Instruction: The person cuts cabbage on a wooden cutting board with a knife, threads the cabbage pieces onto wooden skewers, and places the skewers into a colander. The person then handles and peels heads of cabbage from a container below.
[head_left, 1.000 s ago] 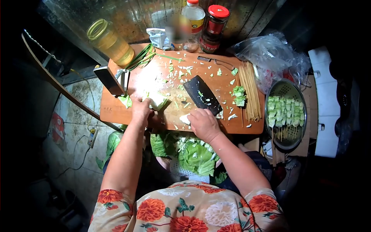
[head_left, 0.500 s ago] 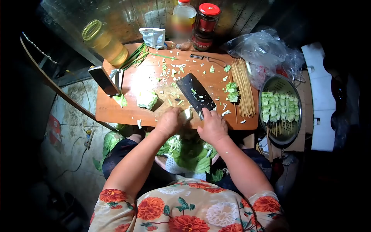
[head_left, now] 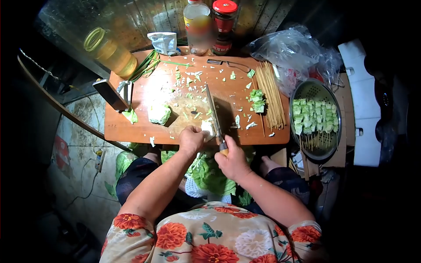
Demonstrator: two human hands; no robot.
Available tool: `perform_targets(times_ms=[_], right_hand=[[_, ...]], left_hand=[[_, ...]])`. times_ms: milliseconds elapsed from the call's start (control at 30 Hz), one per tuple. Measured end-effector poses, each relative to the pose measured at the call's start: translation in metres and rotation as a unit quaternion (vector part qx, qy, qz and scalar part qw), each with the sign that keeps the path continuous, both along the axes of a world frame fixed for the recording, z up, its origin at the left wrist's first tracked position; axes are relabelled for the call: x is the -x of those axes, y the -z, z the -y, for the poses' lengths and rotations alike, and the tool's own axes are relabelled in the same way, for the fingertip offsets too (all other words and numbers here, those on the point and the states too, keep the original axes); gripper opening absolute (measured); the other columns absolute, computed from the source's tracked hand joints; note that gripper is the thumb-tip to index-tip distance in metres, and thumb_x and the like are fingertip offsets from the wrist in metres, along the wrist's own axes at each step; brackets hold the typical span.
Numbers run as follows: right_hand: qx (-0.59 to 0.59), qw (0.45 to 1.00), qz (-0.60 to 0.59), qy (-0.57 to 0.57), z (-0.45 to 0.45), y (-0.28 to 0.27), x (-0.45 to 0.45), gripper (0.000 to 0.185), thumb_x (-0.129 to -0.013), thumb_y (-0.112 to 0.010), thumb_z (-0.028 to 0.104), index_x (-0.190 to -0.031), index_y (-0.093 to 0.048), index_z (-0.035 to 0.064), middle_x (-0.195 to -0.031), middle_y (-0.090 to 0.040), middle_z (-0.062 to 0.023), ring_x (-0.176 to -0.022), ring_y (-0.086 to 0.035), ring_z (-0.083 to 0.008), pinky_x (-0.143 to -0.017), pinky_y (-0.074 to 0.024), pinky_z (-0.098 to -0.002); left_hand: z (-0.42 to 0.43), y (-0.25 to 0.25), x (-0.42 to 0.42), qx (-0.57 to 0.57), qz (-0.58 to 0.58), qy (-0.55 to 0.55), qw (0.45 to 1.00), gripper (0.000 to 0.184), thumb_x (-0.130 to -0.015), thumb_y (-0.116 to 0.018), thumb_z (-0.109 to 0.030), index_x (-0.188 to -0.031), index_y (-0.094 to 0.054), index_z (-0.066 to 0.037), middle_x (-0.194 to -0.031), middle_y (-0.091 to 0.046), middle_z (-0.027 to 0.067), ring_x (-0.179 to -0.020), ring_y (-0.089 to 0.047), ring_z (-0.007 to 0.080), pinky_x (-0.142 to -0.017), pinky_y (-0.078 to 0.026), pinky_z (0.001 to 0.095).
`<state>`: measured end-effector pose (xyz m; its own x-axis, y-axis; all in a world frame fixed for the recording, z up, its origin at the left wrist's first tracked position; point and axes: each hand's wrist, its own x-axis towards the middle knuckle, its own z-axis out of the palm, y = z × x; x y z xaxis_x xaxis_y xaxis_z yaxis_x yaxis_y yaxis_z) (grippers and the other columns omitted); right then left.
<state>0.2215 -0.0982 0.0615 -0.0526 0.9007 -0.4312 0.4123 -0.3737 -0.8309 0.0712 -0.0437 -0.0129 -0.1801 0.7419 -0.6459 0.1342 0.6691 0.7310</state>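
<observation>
My right hand (head_left: 233, 160) is wrapped round the wooden handle of a cleaver (head_left: 213, 109), its blade on edge above the wooden board (head_left: 127, 131). Just left of the blade, my left hand (head_left: 193, 139) has its fingers closed on a white cabbage piece (head_left: 208, 128). A stack of cut cabbage (head_left: 159, 114) sits to the left on the board. Small green and white scraps lie scattered around the blade. To the right, cabbage pieces (head_left: 257, 101) are threaded on a skewer beside a bundle of bare skewers (head_left: 272, 98).
A phone (head_left: 110, 94) leans on a stand at the left edge, near a yellowish jar (head_left: 112, 55). Bottles and a red-lidded jar (head_left: 224, 22) stand behind. A metal colander (head_left: 322, 147) with loaded skewers is at right; cabbage leaves (head_left: 212, 175) lie below the board.
My left hand has moved right from the cabbage stack to the white piece. My right hand has taken the cleaver by its handle and raised it from lying flat to on edge.
</observation>
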Motion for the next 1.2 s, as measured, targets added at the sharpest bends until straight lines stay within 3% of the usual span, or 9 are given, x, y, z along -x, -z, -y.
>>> perform_targets(times_ms=[200, 267, 400, 467, 700, 900, 1000, 1100, 1200], right_hand=[[0.05, 0.998, -0.026, 0.027, 0.019, 0.026, 0.003, 0.046, -0.076, -0.056, 0.019, -0.116, -0.048, -0.0008, -0.093, -0.062, -0.0277, -0.089, -0.059, -0.0453, -0.078, -0.0477, -0.0474], [0.018, 0.999, -0.046, 0.015, 0.018, 0.033, 0.002, 0.051, -0.079, -0.055, 0.01, -0.129, -0.046, 0.006, -0.066, -0.055, -0.0035, -0.049, -0.055, -0.0115, -0.042, -0.0465, -0.0284], [0.039, 0.998, -0.04, 0.012, 0.017, 0.027, 0.001, 0.049, -0.079, -0.054, 0.009, -0.127, -0.046, 0.0061, -0.066, -0.054, -0.0026, -0.049, -0.055, -0.0113, -0.041, -0.0463, -0.0282], [0.062, 0.996, -0.053, 0.034, 0.016, 0.021, 0.003, 0.038, -0.074, -0.057, 0.018, -0.107, -0.05, -0.0001, -0.085, -0.061, -0.0261, -0.081, -0.059, -0.0449, -0.072, -0.0476, -0.0472], [0.062, 0.997, -0.043, 0.002, 0.009, 0.018, -0.002, 0.034, -0.075, -0.056, 0.017, -0.104, -0.049, 0.0002, -0.076, -0.06, -0.0212, -0.068, -0.061, -0.0358, -0.063, -0.0487, -0.0433], [0.194, 0.972, -0.124, 0.044, -0.003, 0.0, 0.003, 0.03, -0.078, -0.054, 0.016, -0.102, -0.046, 0.0003, -0.067, -0.056, -0.0152, -0.052, -0.057, -0.0244, -0.05, -0.047, -0.0407], [0.204, 0.97, -0.125, 0.048, 0.004, 0.032, 0.008, 0.031, -0.078, -0.055, 0.017, -0.103, -0.046, 0.0006, -0.071, -0.058, -0.019, -0.06, -0.06, -0.0322, -0.058, -0.0486, -0.0443], [0.07, 0.996, -0.047, 0.035, 0.013, 0.06, 0.012, 0.032, -0.077, -0.056, 0.018, -0.103, -0.048, 0.0007, -0.086, -0.061, -0.0267, -0.085, -0.057, -0.0478, -0.075, -0.0467, -0.0495], [0.057, 0.997, -0.038, 0.045, 0.01, 0.053, 0.013, 0.032, -0.077, -0.055, 0.018, -0.103, -0.048, 0.0, -0.085, -0.061, -0.0272, -0.083, -0.058, -0.0471, -0.074, -0.0473, -0.0492]], left_hand=[[-0.001, 0.005, 0.001, 0.024, 0.079, -0.018, 0.996, 0.021, -0.083, -0.068, -0.006, -0.092, -0.05, -0.001, -0.077, -0.063, 0.0116, -0.056, -0.066, 0.0243, -0.048, -0.056, 0.0335], [-0.002, 0.005, 0.001, 0.022, 0.074, -0.01, 0.997, 0.022, -0.083, -0.068, -0.006, -0.093, -0.049, -0.001, -0.078, -0.063, 0.0125, -0.055, -0.066, 0.0244, -0.047, -0.056, 0.0338], [-0.003, 0.002, 0.0, 0.028, 0.063, -0.006, 0.998, 0.021, -0.084, -0.068, -0.006, -0.092, -0.049, -0.001, -0.076, -0.063, 0.012, -0.055, -0.066, 0.0235, -0.047, -0.055, 0.0333], [-0.003, 0.002, 0.0, 0.024, 0.062, -0.005, 0.998, 0.021, -0.084, -0.068, -0.006, -0.093, -0.049, -0.001, -0.075, -0.063, 0.0116, -0.055, -0.066, 0.0231, -0.045, -0.054, 0.0329], [-0.004, 0.0, 0.0, 0.025, 0.064, -0.005, 0.998, 0.02, -0.083, -0.068, -0.006, -0.091, -0.05, -0.002, -0.074, -0.063, 0.0114, -0.054, -0.065, 0.0234, -0.044, -0.053, 0.0326], [-0.006, -0.001, -0.001, 0.029, 0.054, -0.002, 0.998, 0.018, -0.083, -0.067, -0.005, -0.09, -0.051, -0.001, -0.073, -0.063, 0.0116, -0.054, -0.065, 0.0239, -0.044, -0.053, 0.0331], [-0.005, -0.002, -0.001, 0.036, 0.06, -0.008, 0.998, 0.018, -0.083, -0.067, -0.004, -0.09, -0.051, -0.001, -0.074, -0.062, 0.012, -0.055, -0.065, 0.0239, -0.045, -0.054, 0.0335], [-0.004, 0.002, 0.001, 0.023, 0.066, -0.02, 0.997, 0.018, -0.082, -0.066, -0.003, -0.091, -0.051, -0.001, -0.076, -0.062, 0.0124, -0.053, -0.064, 0.0229, -0.044, -0.053, 0.0346], [-0.007, -0.003, 0.002, 0.025, 0.055, -0.017, 0.998, 0.017, -0.081, -0.067, -0.002, -0.091, -0.053, -0.001, -0.078, -0.062, 0.011, -0.056, -0.062, 0.0205, -0.047, -0.053, 0.0326]])
